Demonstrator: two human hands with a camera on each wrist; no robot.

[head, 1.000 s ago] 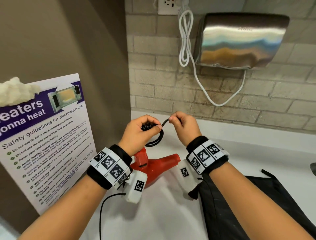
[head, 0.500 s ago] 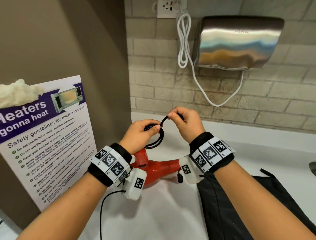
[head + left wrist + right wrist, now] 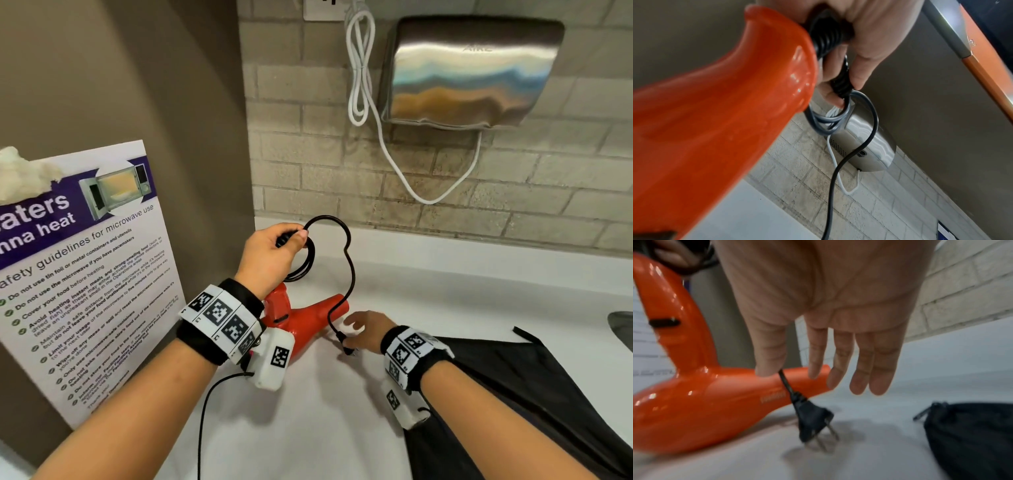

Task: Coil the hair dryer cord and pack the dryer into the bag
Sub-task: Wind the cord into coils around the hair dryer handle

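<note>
A red hair dryer (image 3: 308, 318) lies on the white counter (image 3: 445, 294), nozzle pointing right. My left hand (image 3: 274, 255) is raised above its handle and grips several black cord loops (image 3: 308, 260) together with the ribbed strain relief (image 3: 828, 35). A free length of cord (image 3: 347, 267) arcs up and drops to the black plug (image 3: 344, 344), whose prongs touch the counter. My right hand (image 3: 366, 329) hovers low beside the plug with fingers (image 3: 869, 369) straight and spread, holding nothing. The black bag (image 3: 513, 394) lies flat at the right.
A steel hand dryer (image 3: 469, 72) with a white cable (image 3: 359, 68) hangs on the brick wall behind. A microwave safety poster (image 3: 82, 274) leans against the brown panel at the left. A thin black wire (image 3: 205, 411) runs off the counter's near edge.
My right hand let go of the cord and dropped down to the counter beside the plug. The released cord end now hangs loose from the coil in my left hand.
</note>
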